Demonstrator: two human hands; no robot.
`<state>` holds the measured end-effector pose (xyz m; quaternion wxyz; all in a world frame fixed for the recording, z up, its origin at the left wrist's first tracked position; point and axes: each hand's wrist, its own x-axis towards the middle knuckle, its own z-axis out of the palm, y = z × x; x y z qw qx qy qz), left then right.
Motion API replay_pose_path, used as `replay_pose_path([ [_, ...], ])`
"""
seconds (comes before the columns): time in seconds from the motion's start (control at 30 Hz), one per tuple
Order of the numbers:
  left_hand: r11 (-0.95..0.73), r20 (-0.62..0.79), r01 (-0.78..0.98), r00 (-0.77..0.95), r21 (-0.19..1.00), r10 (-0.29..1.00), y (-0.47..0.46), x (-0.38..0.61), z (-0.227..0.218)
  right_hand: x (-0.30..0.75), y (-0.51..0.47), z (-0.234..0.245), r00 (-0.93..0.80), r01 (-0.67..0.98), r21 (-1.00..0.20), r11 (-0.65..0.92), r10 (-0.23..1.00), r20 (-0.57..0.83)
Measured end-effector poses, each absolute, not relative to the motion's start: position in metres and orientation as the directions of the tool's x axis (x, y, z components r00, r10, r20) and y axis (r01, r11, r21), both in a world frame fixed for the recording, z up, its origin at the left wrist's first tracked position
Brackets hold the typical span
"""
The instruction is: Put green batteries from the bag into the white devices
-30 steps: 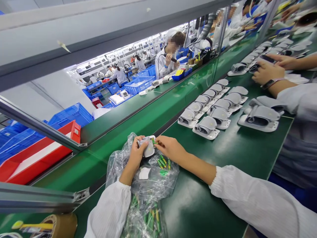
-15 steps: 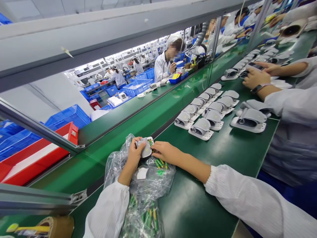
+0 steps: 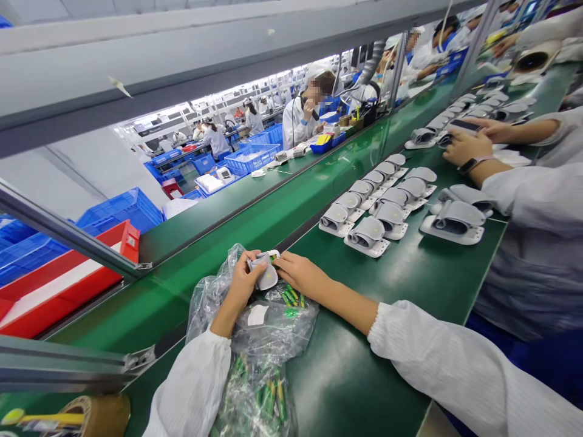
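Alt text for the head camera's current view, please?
The wearer's left hand holds a grey-and-white cuffed device, the right hand at its edge, over a clear plastic bag with green cylinders. Similar devices stand in rows on the green table.

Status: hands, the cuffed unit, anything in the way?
Left hand gripping grey-cuffed unit. Right hand at the unit's edge, fingertip grip unclear. Crumpled clear bag and green batteries beneath; no obstruction visible.
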<state>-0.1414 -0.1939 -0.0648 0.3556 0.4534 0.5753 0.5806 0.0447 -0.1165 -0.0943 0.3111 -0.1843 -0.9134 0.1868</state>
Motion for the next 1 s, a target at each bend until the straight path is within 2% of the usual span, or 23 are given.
replay_pose_path([
  [0.07, -0.077, 0.118, 0.137, -0.327, 0.988, 0.938, -0.196, -0.143, -0.063, 0.044, -0.118, -0.094, -0.7, 0.225, -0.491, 0.842, 0.49, 0.52],
  [0.17, -0.074, 0.122, 0.154, -0.337, 0.985, 0.933, -0.195, -0.146, -0.062, 0.041, -0.117, -0.095, -0.626, 0.206, -0.625, 0.753, 0.592, 0.507],
  [0.27, -0.066, 0.116, 0.16, -0.323, 0.985, 0.939, -0.193, -0.146, -0.06, 0.036, -0.115, -0.093, -0.582, 0.217, -0.776, 0.592, 0.717, 0.384],
  [0.37, -0.045, 0.114, 0.21, -0.326, 0.977, 0.939, -0.192, -0.143, -0.054, 0.032, -0.113, -0.088, -0.571, 0.259, -0.842, 0.474, 0.778, 0.262],
  [0.53, -0.001, 0.111, 0.291, -0.361, 0.957, 0.926, -0.182, -0.146, -0.049, 0.029, -0.102, -0.08, -0.624, 0.357, -0.728, 0.585, 0.729, 0.279],
  [0.63, 0.022, 0.078, 0.233, -0.415, 0.972, 0.906, -0.173, -0.147, -0.049, 0.033, -0.096, -0.075, -0.603, 0.332, -0.715, 0.615, 0.721, 0.341],
  [0.67, 0.036, 0.075, 0.229, -0.455, 0.973, 0.887, -0.172, -0.145, -0.047, 0.037, -0.096, -0.073, -0.606, 0.295, -0.687, 0.664, 0.686, 0.402],
  [0.73, 0.084, 0.088, 0.283, -0.545, 0.955, 0.834, -0.172, -0.141, -0.039, 0.045, -0.098, -0.067, -0.66, 0.198, -0.54, 0.818, 0.519, 0.543],
  [0.8, 0.144, 0.103, 0.336, -0.62, 0.931, 0.778, -0.174, -0.136, -0.026, 0.051, -0.101, -0.063, -0.718, 0.122, -0.375, 0.919, 0.342, 0.606],
  [0.83, 0.171, 0.094, 0.342, -0.638, 0.924, 0.765, -0.175, -0.134, -0.019, 0.053, -0.102, -0.061, -0.727, 0.112, -0.339, 0.934, 0.31, 0.613],
  [0.87, 0.192, 0.073, 0.337, -0.637, 0.922, 0.767, -0.177, -0.132, -0.013, 0.054, -0.103, -0.059, -0.722, 0.116, -0.34, 0.933, 0.314, 0.616],
  [0.93, 0.197, 0.041, 0.321, -0.606, 0.926, 0.795, -0.178, -0.13, -0.001, 0.053, -0.101, -0.056, -0.687, 0.088, -0.418, 0.904, 0.359, 0.631],
  [1.0, 0.157, 0.043, 0.307, -0.558, 0.939, 0.829, -0.177, -0.127, 0.011, 0.054, -0.096, -0.052, -0.647, -0.048, -0.533, 0.845, 0.381, 0.661],
])
